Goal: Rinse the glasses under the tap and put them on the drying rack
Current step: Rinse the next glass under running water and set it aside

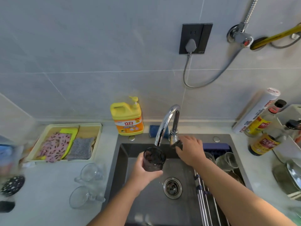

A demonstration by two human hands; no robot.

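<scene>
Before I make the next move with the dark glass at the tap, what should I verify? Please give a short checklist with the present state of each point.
1. The left hand grips the dark glass: ok.
2. Its mouth faces up, below the tap spout: ok.
3. The right hand holds the tap handle: ok.
4. Water is running: cannot tell.
5. The drying rack has bare bars free: ok.

A glass (154, 159) is being held in the left hand (143, 172) under the tap (164, 123), whose lever (175, 142) is being held by the right hand (190, 150). Two cups (91, 172) are being kept on the counter (48, 185), left of the left hand. A rack (203, 198) is being borne by the sink (117, 160), right of the right hand.
</scene>
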